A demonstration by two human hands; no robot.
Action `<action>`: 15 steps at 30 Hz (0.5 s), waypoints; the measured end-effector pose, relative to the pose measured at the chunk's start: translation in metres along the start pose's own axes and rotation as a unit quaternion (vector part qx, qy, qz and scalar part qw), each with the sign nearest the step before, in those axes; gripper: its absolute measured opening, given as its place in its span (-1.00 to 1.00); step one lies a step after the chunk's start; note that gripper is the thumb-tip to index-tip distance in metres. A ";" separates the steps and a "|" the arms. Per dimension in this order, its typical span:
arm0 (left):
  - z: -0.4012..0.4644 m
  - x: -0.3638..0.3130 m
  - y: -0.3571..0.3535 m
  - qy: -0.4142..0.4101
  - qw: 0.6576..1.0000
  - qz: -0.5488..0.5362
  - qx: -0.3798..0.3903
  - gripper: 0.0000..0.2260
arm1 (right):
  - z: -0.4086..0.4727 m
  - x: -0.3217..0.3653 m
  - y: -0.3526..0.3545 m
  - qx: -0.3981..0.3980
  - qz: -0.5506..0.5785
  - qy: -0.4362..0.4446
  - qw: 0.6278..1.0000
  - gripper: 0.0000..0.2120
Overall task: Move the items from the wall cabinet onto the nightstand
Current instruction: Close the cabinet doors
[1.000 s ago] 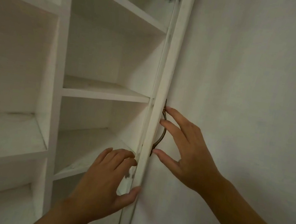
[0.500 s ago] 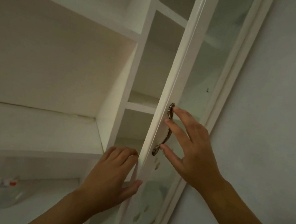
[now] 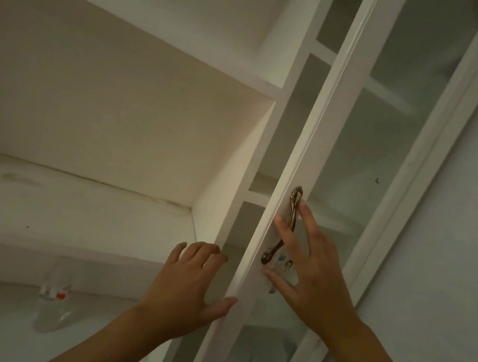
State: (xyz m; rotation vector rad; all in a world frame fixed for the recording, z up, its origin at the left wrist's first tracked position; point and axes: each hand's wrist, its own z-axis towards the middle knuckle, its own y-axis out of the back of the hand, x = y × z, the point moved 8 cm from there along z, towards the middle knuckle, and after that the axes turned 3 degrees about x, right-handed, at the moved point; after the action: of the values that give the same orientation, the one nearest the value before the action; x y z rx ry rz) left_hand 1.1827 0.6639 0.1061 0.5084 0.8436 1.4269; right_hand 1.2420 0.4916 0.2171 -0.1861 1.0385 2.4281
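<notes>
Both hands, left hand (image 3: 184,289) and right hand (image 3: 314,282), touch the glass cabinet door (image 3: 294,170).

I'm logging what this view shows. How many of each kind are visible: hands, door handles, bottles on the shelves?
Hands: 2, left hand and right hand
Door handles: 1, the bronze handle
Bottles: 1, a clear plastic bottle
Total: 4
</notes>
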 end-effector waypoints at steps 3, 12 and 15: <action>0.004 0.011 -0.005 0.020 1.000 -0.002 0.006 -0.27 | 0.006 0.003 -0.013 0.013 -0.015 0.002 1.000 -0.10; 0.014 0.037 -0.021 0.037 0.999 -0.028 0.020 -0.29 | 0.023 0.000 -0.036 0.026 -0.034 0.002 0.999 -0.04; 0.014 0.043 -0.025 0.038 0.998 -0.043 0.024 -0.24 | 0.028 0.000 -0.042 0.026 -0.039 0.002 0.999 -0.05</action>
State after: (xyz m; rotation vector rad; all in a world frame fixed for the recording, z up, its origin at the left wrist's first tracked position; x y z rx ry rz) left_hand 1.2067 0.7059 0.0876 0.4522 0.9517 1.3556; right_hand 1.2639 0.5361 0.2099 -0.2097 1.0755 2.3289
